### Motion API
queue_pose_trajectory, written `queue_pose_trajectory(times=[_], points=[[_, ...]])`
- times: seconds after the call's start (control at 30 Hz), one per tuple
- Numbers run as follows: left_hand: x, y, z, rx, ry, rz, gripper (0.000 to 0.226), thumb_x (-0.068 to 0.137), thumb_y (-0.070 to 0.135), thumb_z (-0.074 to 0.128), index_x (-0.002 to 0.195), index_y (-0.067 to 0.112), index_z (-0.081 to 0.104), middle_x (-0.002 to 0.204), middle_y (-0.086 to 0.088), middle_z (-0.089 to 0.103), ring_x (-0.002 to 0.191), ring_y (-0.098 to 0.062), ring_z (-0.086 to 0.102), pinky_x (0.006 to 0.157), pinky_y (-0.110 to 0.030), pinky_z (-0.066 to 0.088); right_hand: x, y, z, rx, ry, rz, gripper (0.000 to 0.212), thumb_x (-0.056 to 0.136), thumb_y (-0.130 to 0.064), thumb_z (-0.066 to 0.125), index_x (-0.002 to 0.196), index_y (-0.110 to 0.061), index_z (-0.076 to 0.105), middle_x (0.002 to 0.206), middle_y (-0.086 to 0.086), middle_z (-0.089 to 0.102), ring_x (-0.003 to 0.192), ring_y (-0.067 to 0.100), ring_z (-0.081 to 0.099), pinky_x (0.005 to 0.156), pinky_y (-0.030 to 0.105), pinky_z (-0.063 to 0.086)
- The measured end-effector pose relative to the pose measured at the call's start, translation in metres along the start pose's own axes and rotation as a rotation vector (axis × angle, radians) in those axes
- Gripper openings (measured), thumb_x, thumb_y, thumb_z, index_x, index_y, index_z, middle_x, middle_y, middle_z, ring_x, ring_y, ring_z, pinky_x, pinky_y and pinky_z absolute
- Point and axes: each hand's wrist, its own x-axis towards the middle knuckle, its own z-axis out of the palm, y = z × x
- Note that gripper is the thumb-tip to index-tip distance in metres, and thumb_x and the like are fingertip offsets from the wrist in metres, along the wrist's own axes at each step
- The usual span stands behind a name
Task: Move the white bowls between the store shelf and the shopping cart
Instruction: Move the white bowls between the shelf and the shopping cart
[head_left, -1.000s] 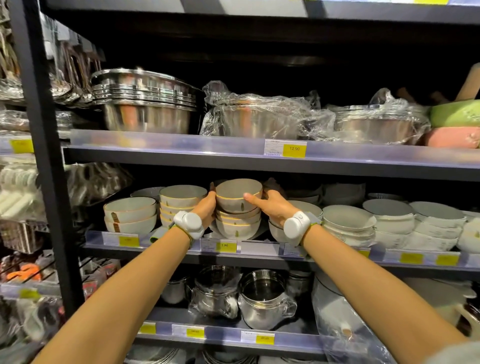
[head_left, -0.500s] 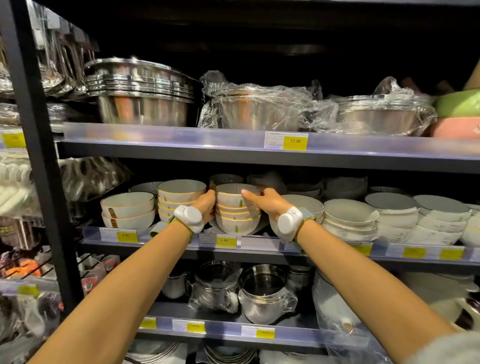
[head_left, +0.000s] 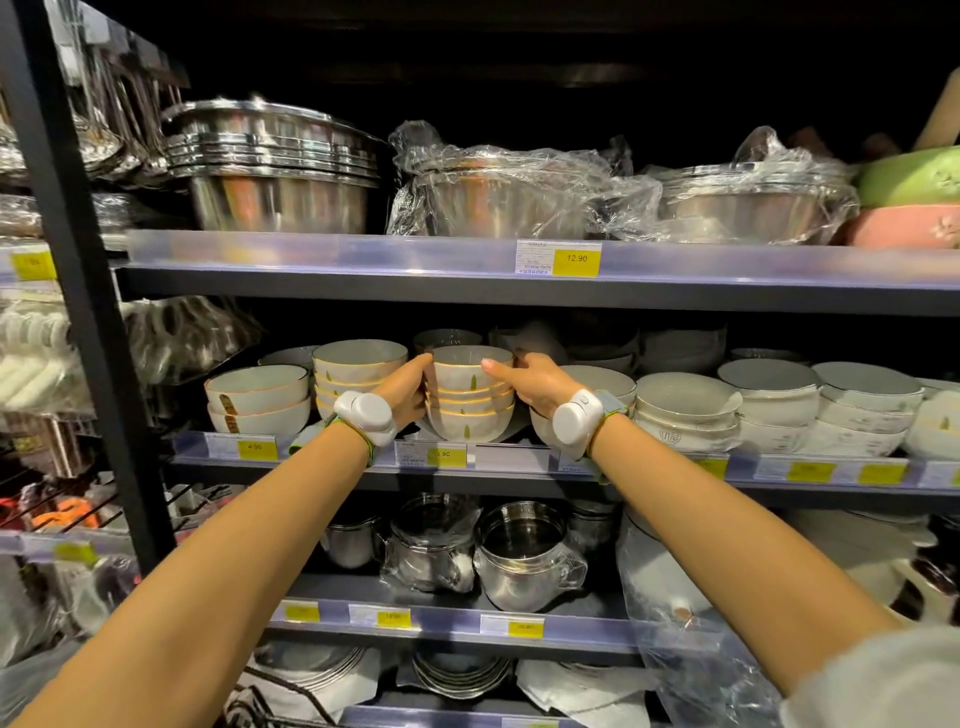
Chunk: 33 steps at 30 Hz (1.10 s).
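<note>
A stack of white gold-rimmed bowls (head_left: 470, 400) stands on the middle store shelf (head_left: 519, 460). Its top bowl (head_left: 471, 368) sits nested on the stack. My left hand (head_left: 408, 387) grips the left side of that top bowl, and my right hand (head_left: 535, 382) grips its right side, thumb on the rim. Both wrists wear white bands. The shopping cart is out of sight.
More white bowl stacks (head_left: 358, 371) (head_left: 257, 397) stand left of the held stack, and others (head_left: 685, 410) to the right. Steel pots (head_left: 275, 171) fill the upper shelf, steel mugs (head_left: 524, 551) the lower one. A black upright post (head_left: 78, 260) runs down the left.
The top bowl, held raised above the stack a second ago, has come down and now rests nested on it. Both hands stayed on its sides.
</note>
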Motion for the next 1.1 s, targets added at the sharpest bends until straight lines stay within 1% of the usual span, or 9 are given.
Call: queue_pose_trajectory(times=[0.17, 0.27, 0.4, 0.53, 0.63, 0.8, 0.93, 1.03, 1.1], points=[[-0.019, 0.000, 0.000, 0.053, -0.058, 0.005, 0.054, 0.101, 0.044, 0.032, 0.146, 0.014, 0.032, 0.152, -0.005, 0.036, 0.141, -0.024, 0.033, 0.116, -0.042, 0.024, -0.019, -0.006, -0.005, 0.094, -0.007, 0.016, 0.050, 0.090, -0.028, 0.064, 0.130, -0.002, 0.048, 0.121, 0.006, 0.059, 0.112, 0.025, 0.057, 0.100, 0.038, 0.047], [-0.036, 0.000, 0.009, 0.166, -0.051, -0.009, 0.054, 0.101, 0.044, 0.030, 0.146, 0.016, 0.034, 0.152, -0.005, 0.035, 0.143, -0.025, 0.028, 0.119, -0.044, 0.017, -0.033, -0.007, -0.014, 0.074, 0.009, 0.002, 0.051, 0.092, -0.020, 0.061, 0.134, 0.003, 0.043, 0.129, 0.008, 0.053, 0.122, 0.028, 0.053, 0.096, 0.032, 0.044], [-0.052, -0.003, 0.015, 0.230, 0.049, 0.018, 0.053, 0.097, 0.040, 0.043, 0.142, 0.011, 0.040, 0.144, -0.011, 0.045, 0.133, -0.030, 0.043, 0.107, -0.040, 0.035, -0.054, 0.000, -0.026, 0.019, -0.005, 0.012, 0.052, 0.091, -0.018, 0.062, 0.137, -0.003, 0.043, 0.136, 0.012, 0.052, 0.126, 0.026, 0.052, 0.105, 0.034, 0.044], [-0.068, -0.015, 0.026, 0.308, 0.144, 0.065, 0.045, 0.094, 0.026, 0.054, 0.135, 0.007, 0.047, 0.138, -0.013, 0.049, 0.127, -0.030, 0.046, 0.100, -0.040, 0.042, -0.073, 0.016, -0.038, -0.100, -0.028, -0.008, 0.045, 0.090, -0.012, 0.063, 0.131, 0.003, 0.051, 0.112, 0.018, 0.062, 0.099, 0.026, 0.062, 0.076, 0.027, 0.055], [-0.081, -0.029, 0.044, 0.467, 0.142, 0.070, 0.046, 0.094, 0.024, 0.055, 0.137, 0.010, 0.044, 0.137, -0.011, 0.048, 0.125, -0.027, 0.047, 0.092, -0.034, 0.041, -0.093, 0.034, -0.052, -0.182, -0.055, -0.005, 0.035, 0.092, -0.005, 0.058, 0.124, 0.008, 0.055, 0.122, 0.033, 0.058, 0.093, 0.031, 0.061, 0.068, 0.029, 0.053], [-0.099, -0.051, 0.065, 0.516, 0.095, 0.026, 0.045, 0.094, 0.021, 0.055, 0.136, 0.009, 0.045, 0.138, -0.010, 0.048, 0.123, -0.024, 0.047, 0.098, -0.035, 0.042, -0.116, 0.060, -0.070, -0.232, -0.076, 0.056, 0.039, 0.090, -0.010, 0.061, 0.119, 0.015, 0.056, 0.127, 0.035, 0.053, 0.108, 0.039, 0.060, 0.102, 0.051, 0.043], [-0.114, -0.073, 0.076, 0.482, 0.061, -0.039, 0.034, 0.093, 0.020, 0.057, 0.125, 0.011, 0.051, 0.118, -0.009, 0.052, 0.107, -0.021, 0.049, 0.085, -0.032, 0.041, -0.135, 0.087, -0.079, -0.218, -0.136, 0.117, 0.033, 0.090, -0.016, 0.063, 0.118, 0.001, 0.061, 0.124, 0.020, 0.063, 0.107, 0.020, 0.061, 0.103, 0.038, 0.047], [-0.124, -0.082, 0.080, 0.486, 0.031, -0.083, 0.009, 0.094, 0.016, 0.054, 0.103, 0.016, 0.052, 0.096, -0.009, 0.051, 0.082, -0.018, 0.050, 0.069, -0.026, 0.038, -0.141, 0.101, -0.081, -0.247, -0.143, 0.137, 0.036, 0.089, -0.017, 0.065, 0.120, 0.000, 0.060, 0.122, 0.018, 0.064, 0.112, 0.023, 0.062, 0.103, 0.038, 0.048], [-0.127, -0.112, 0.090, 0.496, 0.039, -0.097, 0.017, 0.094, 0.015, 0.056, 0.111, 0.014, 0.053, 0.098, -0.007, 0.055, 0.085, -0.017, 0.052, 0.071, -0.027, 0.041, -0.152, 0.128, -0.087, -0.233, -0.175, 0.185, 0.041, 0.089, -0.019, 0.066, 0.124, 0.001, 0.058, 0.123, 0.015, 0.063, 0.116, 0.026, 0.060, 0.103, 0.039, 0.048]])
